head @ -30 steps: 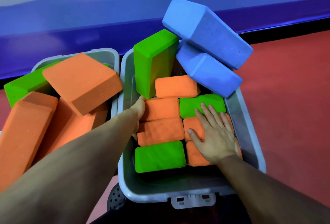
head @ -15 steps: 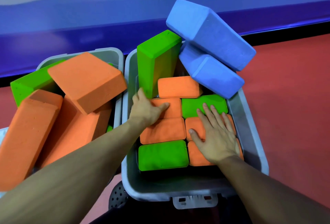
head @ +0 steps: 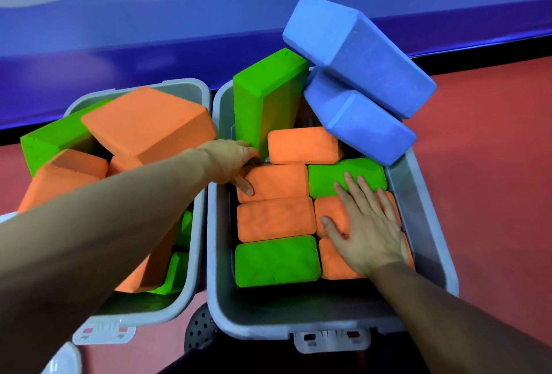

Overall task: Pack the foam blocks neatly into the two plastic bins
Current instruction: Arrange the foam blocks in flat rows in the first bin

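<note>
Down at the bins: two grey plastic bins sit side by side on a red floor, the right bin half tidied, the left bin a jumble
Packed layer: orange and green foam blocks lie flat and snug in the right bin, among them a near green block and an orange block beyond it
Loose pieces: an upright green block leans at the far end, with two blue blocks tilted over the far right rim
Left bin contents: a big orange block and others are heaped at angles, not yet laid flat
Right hand: flat, fingers spread straight, pressing on the orange and green blocks of the right column; holds nothing
Left hand: reaches to the foot of the upright green block, thumb resting on the far-left orange block; fingers are hidden, so I cannot tell if they grip
Handling, my guess: the blocks look light, soft and matte, squashy enough to wedge in and unlikely to slip
Where to take hold: across the narrow sides, near the middle, so a block turns flat without tipping its neighbours
</note>
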`<state>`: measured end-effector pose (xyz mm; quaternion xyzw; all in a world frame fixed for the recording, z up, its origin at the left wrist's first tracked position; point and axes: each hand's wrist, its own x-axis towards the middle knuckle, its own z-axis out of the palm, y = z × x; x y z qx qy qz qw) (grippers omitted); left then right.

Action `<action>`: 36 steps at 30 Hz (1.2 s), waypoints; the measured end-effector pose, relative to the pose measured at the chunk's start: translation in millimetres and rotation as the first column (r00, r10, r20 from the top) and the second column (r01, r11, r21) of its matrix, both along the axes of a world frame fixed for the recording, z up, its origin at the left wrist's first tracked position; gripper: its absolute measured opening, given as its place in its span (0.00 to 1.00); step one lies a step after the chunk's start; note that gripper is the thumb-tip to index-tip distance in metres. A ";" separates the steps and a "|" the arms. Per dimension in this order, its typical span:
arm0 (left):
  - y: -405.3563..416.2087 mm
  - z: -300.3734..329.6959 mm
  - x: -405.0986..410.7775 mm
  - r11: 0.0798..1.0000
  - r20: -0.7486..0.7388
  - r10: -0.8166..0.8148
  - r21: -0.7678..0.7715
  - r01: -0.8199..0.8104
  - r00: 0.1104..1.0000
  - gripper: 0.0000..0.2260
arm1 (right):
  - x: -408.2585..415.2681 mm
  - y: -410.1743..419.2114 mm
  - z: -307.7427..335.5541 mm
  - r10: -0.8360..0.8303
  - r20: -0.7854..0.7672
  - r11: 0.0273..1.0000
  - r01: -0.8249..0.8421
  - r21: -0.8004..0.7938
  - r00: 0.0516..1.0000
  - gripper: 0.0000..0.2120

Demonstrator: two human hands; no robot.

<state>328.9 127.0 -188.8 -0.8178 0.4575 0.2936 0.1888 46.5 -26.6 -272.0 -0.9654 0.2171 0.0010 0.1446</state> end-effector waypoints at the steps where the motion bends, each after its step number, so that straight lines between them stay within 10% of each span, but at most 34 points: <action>1: -1.2 -0.7 1.7 0.999 0.013 -0.029 0.026 0.029 0.999 0.44 | 0.2 0.1 -0.1 -0.001 0.001 1.000 0.001 -0.001 1.000 0.36; 22: -27.9 -21.3 -29.8 0.934 0.074 0.173 0.306 -0.187 0.982 0.51 | 0.6 0.0 0.4 0.005 0.009 1.000 -0.005 0.000 1.000 0.35; 36: -11.1 -23.9 -25.0 0.988 0.201 0.022 0.147 -0.052 0.979 0.51 | 0.7 -0.5 -0.4 0.002 0.018 1.000 -0.002 0.016 1.000 0.35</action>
